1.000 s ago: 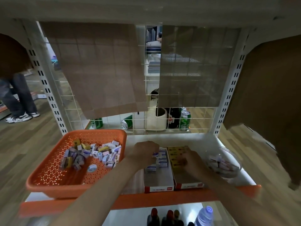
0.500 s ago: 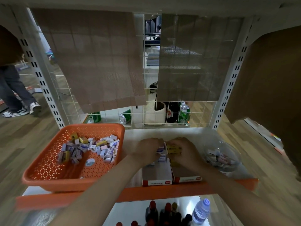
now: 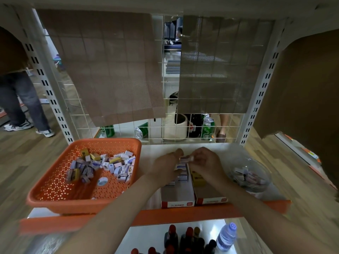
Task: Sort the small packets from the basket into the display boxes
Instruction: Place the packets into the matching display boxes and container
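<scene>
Holds one small packet [image 3: 186, 158] above the far end of the two display boxes, near the middle of the shelf [image 3: 157, 149]. Pinches its right end in the right hand [image 3: 204, 162], with fingers curled narrow round it. Meets the other end with the left hand [image 3: 166, 165], curled as well; cannot tell whether gripping or only touching, being seen from the back.

Could land it in the wrong row: hangs almost over the wall between the left display box [image 3: 178, 196], stocked with white-and-blue packets, and the right display box [image 3: 211, 195], stocked with yellow ones. Could fumble it between the two hands and lose it toward the wire grid [image 3: 190, 125] at the shelf's back edge. Could topple the stacked rows with a carelessly lowered wrist.

Plenty left to sort: loose packets [image 3: 102, 165] heaped in the orange basket [image 3: 55, 200] along the shelf's left edge. Near the right edge, a glass bowl [image 3: 265, 178] of more packets, close by the right forearm and easy to nudge. Behind the grid, green cans [image 3: 207, 128]; below the front edge, dark bottles [image 3: 183, 239] and a water bottle [image 3: 226, 237]. Nothing between hands and boxes.
</scene>
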Motion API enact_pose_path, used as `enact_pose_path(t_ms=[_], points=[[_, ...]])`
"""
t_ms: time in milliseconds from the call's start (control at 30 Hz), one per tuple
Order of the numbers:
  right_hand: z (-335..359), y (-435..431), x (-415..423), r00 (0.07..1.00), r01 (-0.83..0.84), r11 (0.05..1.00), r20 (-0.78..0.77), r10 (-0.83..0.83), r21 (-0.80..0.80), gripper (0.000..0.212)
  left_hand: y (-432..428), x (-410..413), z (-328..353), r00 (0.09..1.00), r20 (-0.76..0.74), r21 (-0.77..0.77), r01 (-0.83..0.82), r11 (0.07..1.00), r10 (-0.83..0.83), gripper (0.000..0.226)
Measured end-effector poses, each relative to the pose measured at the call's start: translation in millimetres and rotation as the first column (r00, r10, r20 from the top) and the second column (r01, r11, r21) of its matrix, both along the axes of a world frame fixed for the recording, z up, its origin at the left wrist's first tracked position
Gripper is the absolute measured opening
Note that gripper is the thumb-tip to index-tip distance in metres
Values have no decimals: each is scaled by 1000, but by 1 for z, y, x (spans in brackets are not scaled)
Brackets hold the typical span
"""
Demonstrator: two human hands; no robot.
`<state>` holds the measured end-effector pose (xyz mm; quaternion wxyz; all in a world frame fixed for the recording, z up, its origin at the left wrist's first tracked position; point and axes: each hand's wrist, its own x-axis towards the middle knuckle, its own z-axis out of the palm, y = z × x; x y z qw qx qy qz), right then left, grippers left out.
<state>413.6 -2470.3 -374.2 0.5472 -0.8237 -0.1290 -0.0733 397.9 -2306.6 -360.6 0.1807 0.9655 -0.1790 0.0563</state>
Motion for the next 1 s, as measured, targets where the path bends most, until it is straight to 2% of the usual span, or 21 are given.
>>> enact_pose_path(t_ms=[133, 333, 433, 567, 700, 767, 867, 1000], points=[[14, 1, -3, 1000, 22, 993, 13, -23, 116, 19, 13, 1, -4, 998, -35, 61, -51, 997, 54, 37], [20, 7, -2, 997, 77, 988, 0, -77, 137, 2, 26, 0, -11, 992, -94, 122, -70, 990, 81, 40], [20, 10, -3, 998, 59, 990, -42, -54, 131, 7, 26, -2, -11, 989, -110, 172, -76, 982, 96, 43], [12, 8, -2, 996, 53, 999, -68, -53, -14, 12, 23, -8, -13, 964, -163, 176, -180, 968, 209, 33], [-3, 8, -5, 999, 36, 954, -10, -41, -298, 18, 17, -15, -25, 902, -310, 176, -256, 951, 300, 19], [-7, 11, -10, 1000, -14, 908, 4, 17, -420, 14, 14, -17, -31, 875, -361, 129, -296, 947, 323, 17], [-7, 14, -20, 993, -110, 779, -31, 116, -617, 15, 13, -19, -36, 856, -404, 82, -319, 944, 324, 24], [-4, 19, -25, 984, -143, 663, -31, 178, -735, 21, 12, -21, -37, 841, -408, 61, -362, 930, 354, 28]])
